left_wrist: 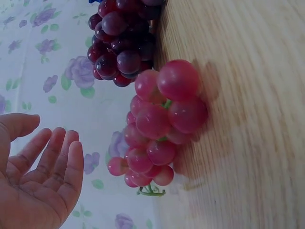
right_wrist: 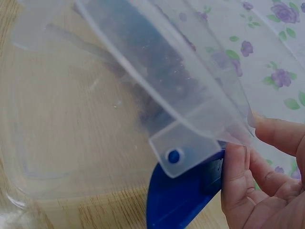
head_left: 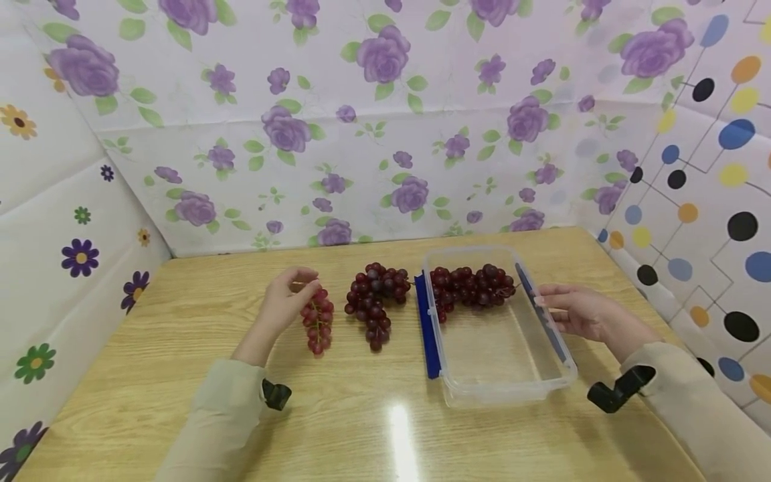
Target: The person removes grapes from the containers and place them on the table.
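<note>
My left hand is beside a small bunch of pink grapes, which lies on the table. In the left wrist view, the relaxed fingers are apart from the pink grapes, whose green stem points toward the lower edge. My right hand is at the right side of a clear plastic container. From the right wrist, its thumb and fingers pinch the container's edge beside a blue latch. Inside, toward the back, lies a bunch of dark red grapes.
Another dark red grape bunch rests on the wooden table, between the pink grapes and the container. A blue side latch hangs folded out on the container's left. Patterned cloth walls off the back and both sides.
</note>
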`<action>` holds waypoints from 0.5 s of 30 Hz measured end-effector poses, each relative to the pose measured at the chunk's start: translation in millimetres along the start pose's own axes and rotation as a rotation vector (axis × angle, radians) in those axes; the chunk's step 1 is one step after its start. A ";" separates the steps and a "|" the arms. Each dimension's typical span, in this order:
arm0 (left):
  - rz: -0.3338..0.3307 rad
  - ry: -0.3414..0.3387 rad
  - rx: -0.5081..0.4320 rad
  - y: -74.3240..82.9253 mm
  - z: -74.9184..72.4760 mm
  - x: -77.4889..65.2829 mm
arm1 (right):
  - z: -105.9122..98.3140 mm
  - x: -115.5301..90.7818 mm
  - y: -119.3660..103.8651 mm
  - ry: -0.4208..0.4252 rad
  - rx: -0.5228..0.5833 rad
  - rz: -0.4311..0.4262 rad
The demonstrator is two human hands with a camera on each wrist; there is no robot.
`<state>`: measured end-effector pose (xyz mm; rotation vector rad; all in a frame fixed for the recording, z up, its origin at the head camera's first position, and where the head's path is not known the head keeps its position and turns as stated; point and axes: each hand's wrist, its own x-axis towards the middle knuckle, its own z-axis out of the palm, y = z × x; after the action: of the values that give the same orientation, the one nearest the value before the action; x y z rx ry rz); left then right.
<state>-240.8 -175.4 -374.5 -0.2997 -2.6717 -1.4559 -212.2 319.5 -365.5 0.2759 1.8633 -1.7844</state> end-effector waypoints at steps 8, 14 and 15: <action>0.036 0.025 -0.021 9.4 6.9 -0.6 | -1.0 1.4 1.8 0.001 0.018 -0.002; 0.049 0.037 -0.022 19.1 14.9 -0.9 | 0.5 -0.1 1.7 0.008 0.028 -0.004; 0.050 0.031 -0.022 20.6 16.3 -1.3 | 0.8 -0.5 2.0 0.007 0.028 -0.006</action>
<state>-234.8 -151.0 -366.6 -0.3402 -2.6061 -1.4642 -210.6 318.9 -367.0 0.2882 1.8468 -1.8170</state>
